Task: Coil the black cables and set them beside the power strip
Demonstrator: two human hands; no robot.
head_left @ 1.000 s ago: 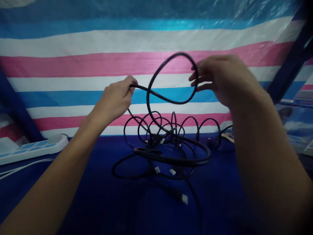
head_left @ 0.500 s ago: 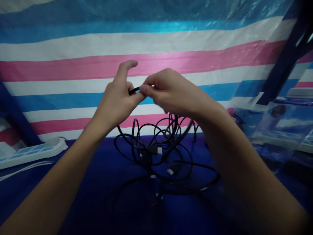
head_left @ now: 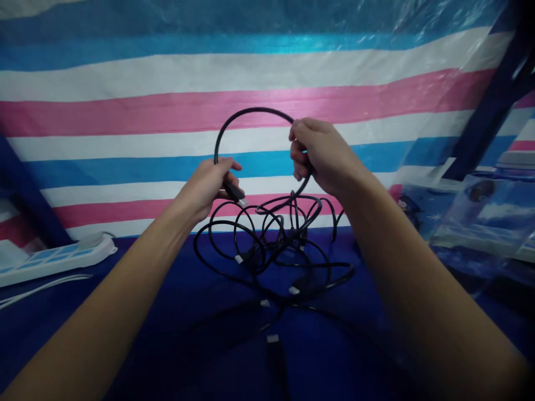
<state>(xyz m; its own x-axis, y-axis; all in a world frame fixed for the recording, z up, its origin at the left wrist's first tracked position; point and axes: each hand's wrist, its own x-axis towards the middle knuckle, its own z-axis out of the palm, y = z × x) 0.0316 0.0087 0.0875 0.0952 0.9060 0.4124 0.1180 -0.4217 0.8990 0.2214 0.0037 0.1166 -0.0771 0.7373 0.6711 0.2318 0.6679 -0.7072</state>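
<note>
A black cable (head_left: 254, 110) arches up between my two hands. My left hand (head_left: 211, 186) grips it near one end, where a black plug with a pale metal tip points down to the right below the fingers. Farther along the same cable, my right hand (head_left: 315, 147) is closed round it, and the length below drops toward the pile. Beneath both hands a tangle of black cables (head_left: 261, 284) lies in loose loops on the dark blue table (head_left: 159, 334). Several plugs with light metal ends show among the loops, one plug (head_left: 273, 351) lying nearest me.
At the left stands a white power strip (head_left: 71, 256) with white cords (head_left: 45, 287) beside it. A clear plastic container (head_left: 480, 223) is at the right. Behind the table hangs a striped plastic sheet (head_left: 125, 117), with dark blue posts (head_left: 480, 117) at the sides.
My hands have moved apart, the right one going right and the left one slightly lower. The cable between them now forms a raised arch, and a plug shows at my left hand.
</note>
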